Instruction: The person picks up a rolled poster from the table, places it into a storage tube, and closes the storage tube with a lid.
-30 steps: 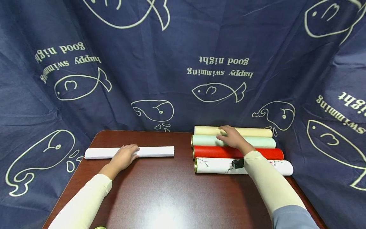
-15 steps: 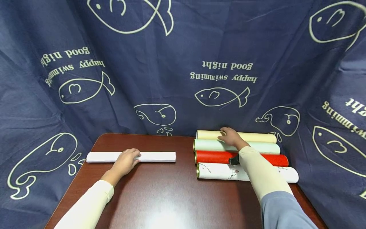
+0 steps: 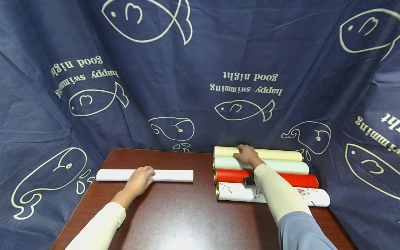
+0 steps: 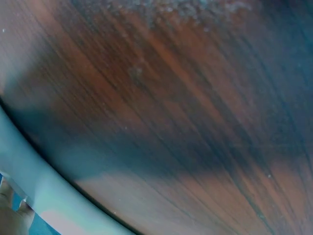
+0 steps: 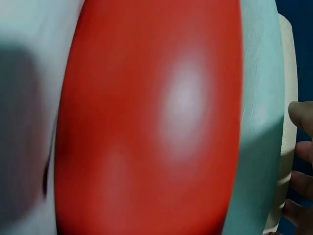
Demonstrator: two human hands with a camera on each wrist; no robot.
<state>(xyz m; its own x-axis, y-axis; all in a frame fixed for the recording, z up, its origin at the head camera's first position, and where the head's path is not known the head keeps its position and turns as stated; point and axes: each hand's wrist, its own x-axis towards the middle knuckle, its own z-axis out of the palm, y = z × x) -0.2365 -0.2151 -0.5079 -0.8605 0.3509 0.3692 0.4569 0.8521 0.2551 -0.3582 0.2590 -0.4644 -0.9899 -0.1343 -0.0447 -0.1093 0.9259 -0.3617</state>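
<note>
My left hand (image 3: 139, 179) holds the middle of a thin white paper roll (image 3: 175, 175) lying on the left of the table, fingers over its top. In the left wrist view the white roll (image 4: 54, 200) crosses the lower left corner, with fingertips (image 4: 12, 210) showing beyond it. At the back right, my right hand (image 3: 248, 155) is on a pale yellow paper roll (image 3: 281, 155), fingers over the far side and thumb at the near side. The right wrist view shows those fingers (image 5: 303, 183) against the yellow roll (image 5: 289, 73).
In front of the yellow roll lie a mint green roll (image 3: 289, 167), a red roll (image 3: 231, 175) and a white roll with a flower print (image 3: 235, 192), side by side. A dark blue cloth (image 3: 200, 80) rises behind the brown table (image 3: 187, 208).
The camera view has tilted slightly upward. My right hand has shifted a little left and lowered onto the yellow roll. The left hand has stayed on its white roll.
</note>
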